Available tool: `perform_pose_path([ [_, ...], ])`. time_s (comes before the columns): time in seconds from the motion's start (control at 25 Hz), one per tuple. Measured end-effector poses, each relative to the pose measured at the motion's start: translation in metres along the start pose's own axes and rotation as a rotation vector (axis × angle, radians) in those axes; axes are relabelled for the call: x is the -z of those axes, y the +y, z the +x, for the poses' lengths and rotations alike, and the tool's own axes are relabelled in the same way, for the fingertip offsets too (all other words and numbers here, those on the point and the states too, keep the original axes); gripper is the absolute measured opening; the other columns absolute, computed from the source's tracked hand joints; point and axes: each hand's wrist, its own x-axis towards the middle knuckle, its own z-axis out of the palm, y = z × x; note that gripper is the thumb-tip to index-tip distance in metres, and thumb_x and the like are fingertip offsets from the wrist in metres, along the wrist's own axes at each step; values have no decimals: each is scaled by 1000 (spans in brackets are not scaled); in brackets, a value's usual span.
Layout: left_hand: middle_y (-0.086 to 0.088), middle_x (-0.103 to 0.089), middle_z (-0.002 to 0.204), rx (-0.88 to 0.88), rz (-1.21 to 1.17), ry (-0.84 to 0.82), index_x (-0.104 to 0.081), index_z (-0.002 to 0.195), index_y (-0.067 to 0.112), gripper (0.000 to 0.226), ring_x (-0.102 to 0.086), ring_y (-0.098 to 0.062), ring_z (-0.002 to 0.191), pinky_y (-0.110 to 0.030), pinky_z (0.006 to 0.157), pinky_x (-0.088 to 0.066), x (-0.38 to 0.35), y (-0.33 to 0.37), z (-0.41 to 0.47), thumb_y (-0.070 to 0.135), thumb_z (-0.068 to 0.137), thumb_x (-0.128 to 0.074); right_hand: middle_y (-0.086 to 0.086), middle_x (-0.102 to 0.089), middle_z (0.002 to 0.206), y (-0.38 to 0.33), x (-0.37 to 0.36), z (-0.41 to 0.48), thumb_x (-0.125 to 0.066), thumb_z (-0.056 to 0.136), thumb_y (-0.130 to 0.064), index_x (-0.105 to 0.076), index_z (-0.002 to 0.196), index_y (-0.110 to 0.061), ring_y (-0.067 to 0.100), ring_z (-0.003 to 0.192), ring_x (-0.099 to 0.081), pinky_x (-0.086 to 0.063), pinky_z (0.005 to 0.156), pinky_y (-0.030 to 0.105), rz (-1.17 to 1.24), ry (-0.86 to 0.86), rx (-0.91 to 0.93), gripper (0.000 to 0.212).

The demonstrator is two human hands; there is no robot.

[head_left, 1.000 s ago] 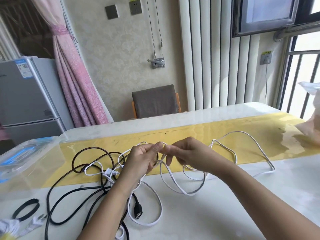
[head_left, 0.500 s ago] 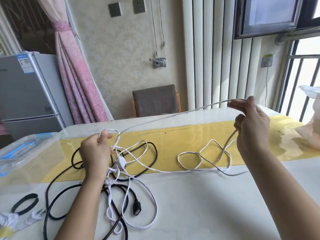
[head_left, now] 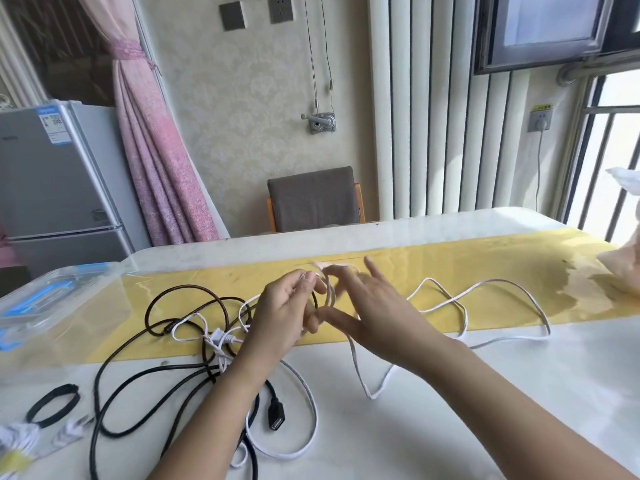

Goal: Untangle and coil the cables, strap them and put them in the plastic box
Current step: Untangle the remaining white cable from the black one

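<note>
Fingers (head_left: 309, 278) of the left hand (head_left: 284, 310) pinch white cable (head_left: 372, 397) loops beside the black cable (head_left: 187, 287), right hand (head_left: 374, 306) back in, splayed, so coiling's started.

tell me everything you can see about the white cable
The thin, flat white plastic-looking cable lies loose, not yet strapped. The left hand grips a few small turns of it; the right hand, fingers spread and blurred, is at those same turns. Slack waves run right over the yellow table runner, one big loop lies on the white table near the front, and at left it tangles with the round black cable.
</note>
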Motion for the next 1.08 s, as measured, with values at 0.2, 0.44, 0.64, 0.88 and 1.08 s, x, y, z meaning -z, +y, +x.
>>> perform_pose_path([
  [0.2,-4,-44,39,105,46,-210,-61,84,8,33,-29,-11,33,-14,36,-21,-1,1,-4,29,100,-42,1,-53,99,19,7,0,-38,85,-62,-62,92,-24,23,89,-51,-45,79,30,-224,142,158,46],
  [0.44,2,-31,33,130,-31,-245,-55,73,8,34,-19,-8,30,-13,34,-16,4,8,-4,23,100,-41,-8,-60,101,21,15,-5,-61,85,-49,-61,81,-22,4,93,-46,-39,88,21,55,-132,148,27],
  [0.64,3,-30,33,141,35,-222,-53,72,8,35,-19,-10,31,-17,35,-13,2,2,-3,22,101,-40,-7,-55,58,-1,26,-4,-52,96,-28,-52,69,-9,7,50,-38,-33,51,20,600,-149,-78,33],
  [0.88,8,-34,37,128,263,-80,-54,65,14,37,-27,-9,35,-22,46,-23,5,-7,5,25,100,-45,23,-49,70,12,73,-5,-38,100,-23,-60,63,-14,8,44,-13,-10,42,19,1313,459,-192,44],
  [1.08,7,-37,44,-14,589,-144,-51,55,23,44,-29,-7,42,-25,46,-25,6,-4,3,35,97,-50,10,-71,87,12,74,-4,-38,101,-21,-39,68,-14,12,46,-16,-18,42,17,1255,613,-194,34],
])
